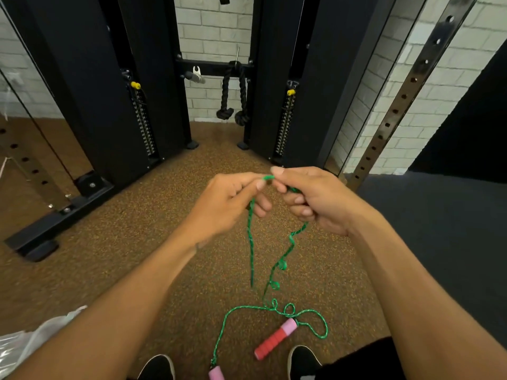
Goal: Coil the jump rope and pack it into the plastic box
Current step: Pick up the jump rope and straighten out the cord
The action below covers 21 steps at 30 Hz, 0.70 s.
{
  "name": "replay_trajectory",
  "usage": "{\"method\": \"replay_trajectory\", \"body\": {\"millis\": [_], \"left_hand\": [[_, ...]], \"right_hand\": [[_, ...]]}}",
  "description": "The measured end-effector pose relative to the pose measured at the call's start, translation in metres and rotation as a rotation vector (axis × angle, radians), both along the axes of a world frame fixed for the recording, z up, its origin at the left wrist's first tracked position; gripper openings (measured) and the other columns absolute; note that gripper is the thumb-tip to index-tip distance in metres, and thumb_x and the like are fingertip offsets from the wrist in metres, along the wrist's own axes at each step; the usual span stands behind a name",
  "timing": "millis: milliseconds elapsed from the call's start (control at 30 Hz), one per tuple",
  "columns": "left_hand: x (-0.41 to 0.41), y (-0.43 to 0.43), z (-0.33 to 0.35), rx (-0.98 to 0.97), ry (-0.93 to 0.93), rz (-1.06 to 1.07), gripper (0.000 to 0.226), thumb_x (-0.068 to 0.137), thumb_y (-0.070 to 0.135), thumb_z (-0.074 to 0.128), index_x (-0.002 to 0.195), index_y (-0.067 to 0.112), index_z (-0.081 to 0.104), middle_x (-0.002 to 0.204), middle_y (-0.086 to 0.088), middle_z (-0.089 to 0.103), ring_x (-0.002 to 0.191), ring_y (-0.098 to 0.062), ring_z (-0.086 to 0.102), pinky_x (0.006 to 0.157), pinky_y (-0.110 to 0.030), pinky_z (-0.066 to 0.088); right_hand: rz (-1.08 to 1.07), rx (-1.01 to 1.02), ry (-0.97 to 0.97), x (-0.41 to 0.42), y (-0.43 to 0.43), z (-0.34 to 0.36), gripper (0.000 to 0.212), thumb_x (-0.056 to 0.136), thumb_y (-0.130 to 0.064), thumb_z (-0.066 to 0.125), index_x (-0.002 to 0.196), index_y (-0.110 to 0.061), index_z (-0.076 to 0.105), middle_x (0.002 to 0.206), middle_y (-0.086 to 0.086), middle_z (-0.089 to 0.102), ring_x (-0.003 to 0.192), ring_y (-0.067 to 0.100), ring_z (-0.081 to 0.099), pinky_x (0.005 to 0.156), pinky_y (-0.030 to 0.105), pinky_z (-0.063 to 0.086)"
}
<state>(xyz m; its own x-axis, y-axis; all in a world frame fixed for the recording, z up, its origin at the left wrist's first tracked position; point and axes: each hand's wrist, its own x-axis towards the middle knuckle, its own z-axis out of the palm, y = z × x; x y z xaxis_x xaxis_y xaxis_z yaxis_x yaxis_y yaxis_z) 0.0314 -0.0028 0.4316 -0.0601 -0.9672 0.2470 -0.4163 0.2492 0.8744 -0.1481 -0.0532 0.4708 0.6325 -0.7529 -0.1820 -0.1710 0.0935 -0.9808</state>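
both hands, left hand [230,204] and right hand [315,198], pinch the jump rope [250,237] at its fold above the red handle [275,338], likely to halve it for coiling.

Hidden and cropped parts of the rope-coiling scene.
The green rope [250,242] vanishes inside the right hand [315,200] and behind the left hand [229,205] fingers; the second pink handle [216,373] and both shoes [160,367] are cut by the lower edge; a clear plastic item [24,342] at the left edge is cropped and indistinct.
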Motion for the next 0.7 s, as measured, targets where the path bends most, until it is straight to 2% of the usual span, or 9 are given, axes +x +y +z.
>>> {"method": "replay_trajectory", "body": {"millis": [167, 267, 333, 367, 400, 467, 533, 600, 700], "left_hand": [[0.047, -0.019, -0.035, 0.335, -0.260, 0.458, 0.024, 0.102, 0.024, 0.047, 0.097, 0.017, 0.070, 0.090, 0.000, 0.074, 0.082, -0.011, 0.070, 0.092, -0.043, 0.055], [0.047, -0.016, -0.038, 0.473, -0.438, 0.280, 0.041, 0.097, 0.027, 0.057, 0.137, 0.018, 0.052, 0.136, -0.006, 0.059, 0.122, -0.023, 0.057, 0.108, -0.049, 0.042], [0.032, -0.009, -0.021, 0.337, -0.182, -0.014, 0.076, 0.089, 0.028, 0.067, 0.153, 0.026, 0.026, 0.157, -0.001, 0.035, 0.140, -0.018, 0.039, 0.114, -0.044, 0.034], [0.024, -0.005, -0.010, 0.282, -0.054, -0.142, 0.077, 0.088, 0.027, 0.068, 0.153, 0.024, 0.027, 0.156, -0.001, 0.037, 0.139, -0.014, 0.041, 0.114, -0.039, 0.036], [0.020, -0.002, -0.002, 0.231, 0.001, -0.243, 0.066, 0.089, 0.026, 0.066, 0.148, 0.020, 0.038, 0.146, -0.003, 0.052, 0.131, -0.012, 0.051, 0.109, -0.035, 0.042], [0.019, 0.003, 0.009, 0.168, -0.054, -0.311, 0.036, 0.093, 0.031, 0.059, 0.125, 0.016, 0.064, 0.092, 0.000, 0.074, 0.087, -0.015, 0.068, 0.084, -0.039, 0.054], [0.037, 0.003, 0.008, 0.167, -0.035, -0.198, 0.034, 0.096, 0.039, 0.052, 0.111, 0.015, 0.071, 0.058, 0.005, 0.056, 0.058, -0.016, 0.054, 0.063, -0.038, 0.054], [0.067, 0.000, 0.001, 0.150, 0.026, 0.036, 0.033, 0.099, 0.036, 0.049, 0.100, 0.014, 0.073, 0.055, 0.004, 0.047, 0.052, -0.009, 0.049, 0.063, -0.031, 0.051], [0.100, -0.006, -0.024, 0.257, -0.082, 0.260, 0.029, 0.102, 0.029, 0.047, 0.090, 0.017, 0.071, 0.061, -0.004, 0.066, 0.062, -0.009, 0.068, 0.083, -0.040, 0.055]], "right_hand": [[-0.018, 0.077, -0.293, -0.011, 0.001, 0.011, 0.033, 0.102, -0.033, 0.044, 0.074, -0.019, 0.054, 0.052, -0.008, 0.033, 0.037, 0.005, 0.029, 0.040, 0.023, 0.016], [0.049, -0.023, -0.136, -0.003, 0.005, 0.002, 0.035, 0.105, -0.032, 0.042, 0.074, -0.020, 0.054, 0.052, -0.007, 0.033, 0.037, 0.005, 0.028, 0.039, 0.021, 0.018], [0.091, -0.073, -0.022, 0.005, 0.008, -0.007, 0.034, 0.105, -0.032, 0.042, 0.077, -0.019, 0.053, 0.053, -0.005, 0.033, 0.039, 0.007, 0.031, 0.040, 0.020, 0.025], [0.104, -0.087, 0.010, 0.008, 0.010, -0.010, 0.033, 0.105, -0.032, 0.042, 0.078, -0.018, 0.053, 0.053, -0.004, 0.034, 0.040, 0.008, 0.033, 0.042, 0.021, 0.028], [0.108, -0.085, 0.021, 0.009, 0.011, -0.012, 0.032, 0.105, -0.032, 0.043, 0.079, -0.017, 0.054, 0.052, -0.004, 0.035, 0.041, 0.009, 0.035, 0.044, 0.022, 0.030], [0.101, -0.048, 0.027, 0.004, 0.010, -0.013, 0.032, 0.104, -0.032, 0.045, 0.078, -0.016, 0.056, 0.051, -0.004, 0.036, 0.044, 0.010, 0.037, 0.047, 0.023, 0.035], [0.100, -0.001, 0.088, -0.012, 0.005, -0.009, 0.032, 0.102, -0.034, 0.050, 0.076, -0.018, 0.058, 0.053, -0.005, 0.036, 0.043, 0.008, 0.035, 0.043, 0.019, 0.032], [0.045, 0.077, 0.113, -0.035, -0.001, -0.004, 0.031, 0.099, -0.036, 0.054, 0.073, -0.020, 0.058, 0.054, -0.006, 0.035, 0.038, 0.004, 0.031, 0.037, 0.015, 0.024], [-0.038, 0.139, -0.015, -0.054, -0.003, -0.001, 0.029, 0.095, -0.037, 0.056, 0.072, -0.019, 0.056, 0.051, -0.008, 0.034, 0.033, 0.000, 0.029, 0.034, 0.014, 0.018]]}}
